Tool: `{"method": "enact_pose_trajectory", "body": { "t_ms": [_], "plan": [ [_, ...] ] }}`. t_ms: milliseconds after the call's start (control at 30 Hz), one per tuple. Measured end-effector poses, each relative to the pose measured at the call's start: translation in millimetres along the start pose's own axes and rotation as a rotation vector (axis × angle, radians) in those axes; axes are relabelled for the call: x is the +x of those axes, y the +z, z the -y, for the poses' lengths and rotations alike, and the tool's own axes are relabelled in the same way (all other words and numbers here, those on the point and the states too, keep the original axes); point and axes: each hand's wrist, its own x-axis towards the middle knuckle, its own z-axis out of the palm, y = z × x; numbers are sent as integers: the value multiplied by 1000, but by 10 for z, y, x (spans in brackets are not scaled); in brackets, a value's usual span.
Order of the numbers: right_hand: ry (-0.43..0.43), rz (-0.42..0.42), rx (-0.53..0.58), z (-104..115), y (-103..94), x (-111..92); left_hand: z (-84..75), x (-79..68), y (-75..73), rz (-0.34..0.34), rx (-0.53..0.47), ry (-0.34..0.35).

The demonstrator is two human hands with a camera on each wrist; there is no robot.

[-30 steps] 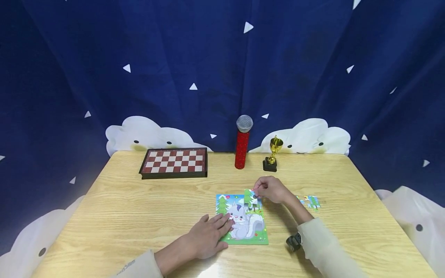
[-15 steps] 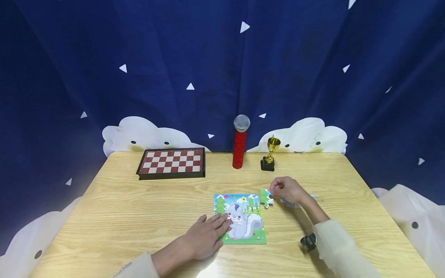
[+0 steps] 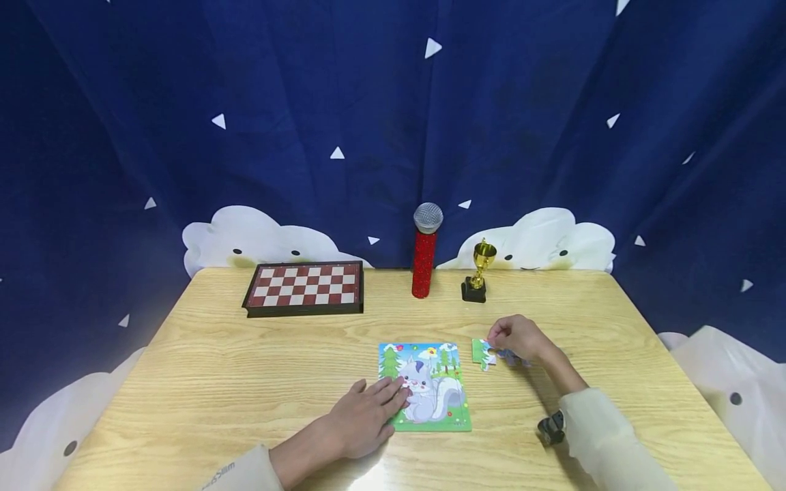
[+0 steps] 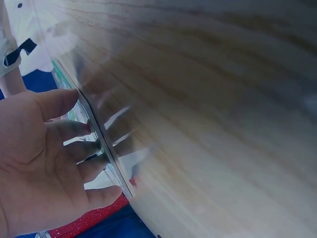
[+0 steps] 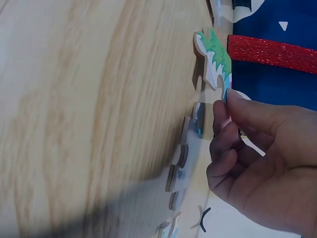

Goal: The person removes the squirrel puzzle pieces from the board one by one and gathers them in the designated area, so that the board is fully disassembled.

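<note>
A puzzle with a grey squirrel picture lies at the middle of the table. My left hand rests on its left side, fingers straight and spread over the squirrel. In the left wrist view, the open palm shows beside the puzzle's edge. To the right of the puzzle, my right hand pinches a puzzle piece with a green tree and snow. In the right wrist view, thumb and forefinger hold that piece at one corner, raised over the tabletop. Other loose puzzle pieces lie under the right hand, partly hidden.
A checkered board in a black frame lies at the back left. A red microphone stands upright at the back, with a small gold trophy on its right. Behind the table hangs a dark blue curtain.
My right hand has moved the tree piece from over the puzzle's upper right corner to the right, off the puzzle and near the loose pieces. My left hand stays on the puzzle.
</note>
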Motion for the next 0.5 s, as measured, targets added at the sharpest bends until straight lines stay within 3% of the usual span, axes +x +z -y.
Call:
{"method": "enact_pose_trajectory", "body": {
  "t_ms": [500],
  "plan": [
    [-2, -26, -74, -13, 30, 67, 12, 4, 17, -24, 3, 13]
  ]
}}
